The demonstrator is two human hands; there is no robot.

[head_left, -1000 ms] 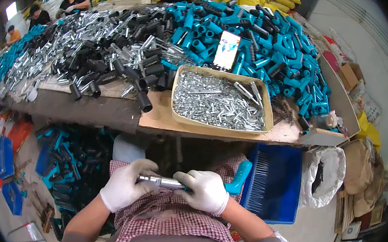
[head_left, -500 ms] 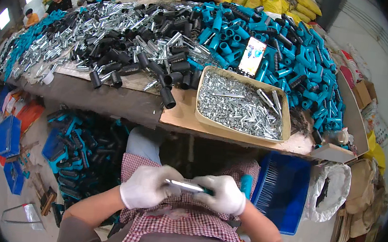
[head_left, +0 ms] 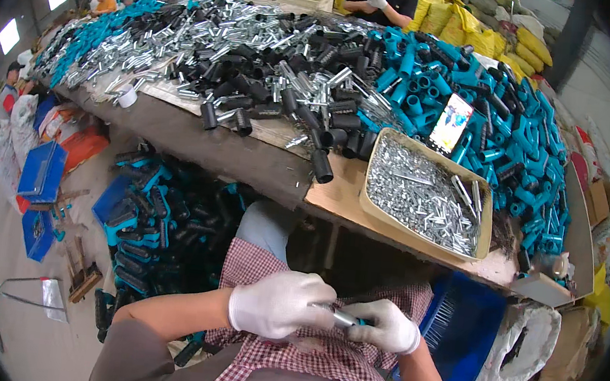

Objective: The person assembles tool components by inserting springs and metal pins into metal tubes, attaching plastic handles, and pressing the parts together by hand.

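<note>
My left hand (head_left: 284, 304), in a white glove, is closed at one end of a short shiny metal tube (head_left: 343, 318) above my lap. From the other side my right hand (head_left: 386, 327), gloved too, grips the same tube. A little teal shows beside the tube at the right fingers; what it belongs to is mostly hidden. The checked apron (head_left: 260, 262) lies under both hands.
On the table ahead, a cream tray (head_left: 426, 244) holds small metal pieces. Around it lie black sleeves (head_left: 321, 166), metal tubes, teal handles (head_left: 538, 163) and a phone (head_left: 451, 124). Blue bins (head_left: 478, 343) stand beside my legs; finished-looking teal-black pieces (head_left: 160, 227) heap at left. Co-workers sit opposite.
The view has swung, so the table and tray appear farther right. Both hands stay on the metal tube, now turned more toward my right hand. The teal piece beside my right hand no longer shows.
</note>
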